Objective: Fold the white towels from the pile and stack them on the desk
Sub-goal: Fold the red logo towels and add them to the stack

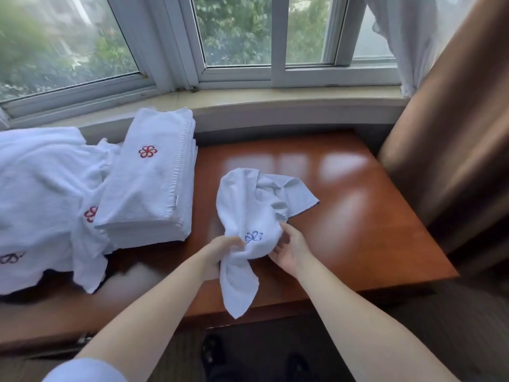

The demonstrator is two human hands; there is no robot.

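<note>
Both hands meet over the near middle of the reddish-brown wooden counter [358, 205], and between them is a crumpled white towel [242, 210] with a small blue flower emblem [254, 236] stitched on it. The left hand [223, 250] has its fingers curled into the bunched cloth just left of the emblem, gripping it. The right hand [289, 250] is at the cloth's other side, palm turned toward the left hand, fingers bent loosely against the towel's edge with the thumb up near the fold; whether it truly pinches the cloth or only touches it cannot be told. Beyond the hands the towel spreads in loose folds on the counter, one flat corner pointing away to the right of the right hand. Below the left hand a narrow tail of the same towel hangs past the counter's near edge. To the left of the left hand, and farther away, stands a neat stack of folded white towels [154, 183], the top one showing a red flower emblem [148, 151]; the stack is apart from the towel in hand. Left again of the stack lies the loose pile of unfolded white towels [41, 194], touching the stack's side, with a red emblem and a dark blue one showing among the folds. Past everything, beyond the hands, runs the window sill [275, 102] under the window [237, 31], and to the right of the right hand hangs a brown curtain [454, 133].
</note>
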